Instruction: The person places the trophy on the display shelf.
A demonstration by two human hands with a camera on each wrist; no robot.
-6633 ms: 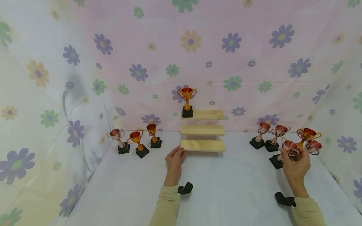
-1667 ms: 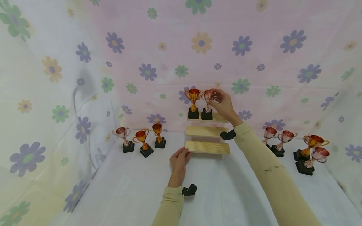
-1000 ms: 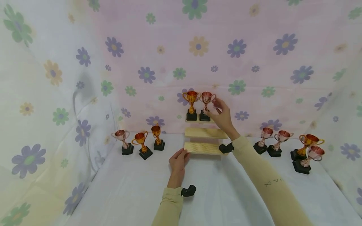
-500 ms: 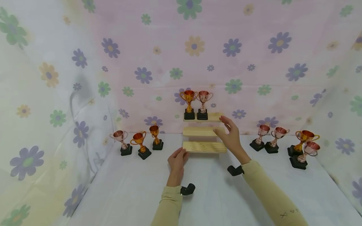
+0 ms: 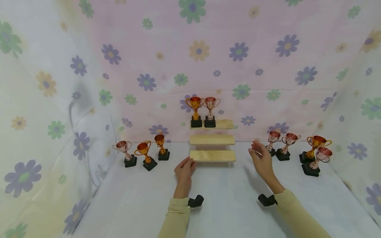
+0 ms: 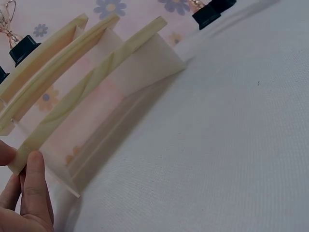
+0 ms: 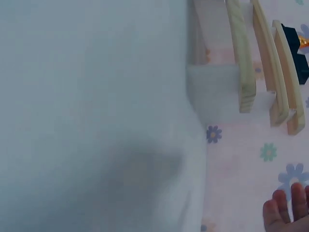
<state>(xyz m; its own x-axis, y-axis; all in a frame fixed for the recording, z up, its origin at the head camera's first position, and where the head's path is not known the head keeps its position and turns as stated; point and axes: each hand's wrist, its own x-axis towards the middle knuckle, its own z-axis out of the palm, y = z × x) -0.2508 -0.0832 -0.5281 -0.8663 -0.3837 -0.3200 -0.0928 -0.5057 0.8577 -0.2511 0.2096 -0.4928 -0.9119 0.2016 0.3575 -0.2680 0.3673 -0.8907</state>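
My left hand [image 5: 183, 171] pinches the left end of the lowest wooden board of a three-step display shelf [image 5: 212, 155]; in the left wrist view thumb and fingers [image 6: 35, 186] lie on either side of that board. On the top step a gold trophy cup [image 5: 195, 107] and a rose-coloured trophy cup [image 5: 210, 109] stand side by side at the left and middle. My right hand [image 5: 263, 162], holding nothing, hovers over the table between the shelf and the right-hand trophies, fingers loosely bent. Nearest to it is a rose trophy [image 5: 273, 140], its base partly behind the hand.
Beyond that stand another rose trophy [image 5: 289, 145], a gold one [image 5: 317, 145] and a rose one [image 5: 317, 162] in front of it. Left of the shelf are a rose trophy [image 5: 124, 152] and two gold ones [image 5: 146, 155]. Flowered cloth [image 5: 166, 33] hangs behind and at both sides.
My right hand brought a rose trophy from the right group to the top step beside the gold one, let go, and drew back rightward. My left hand has stayed at the shelf's end.
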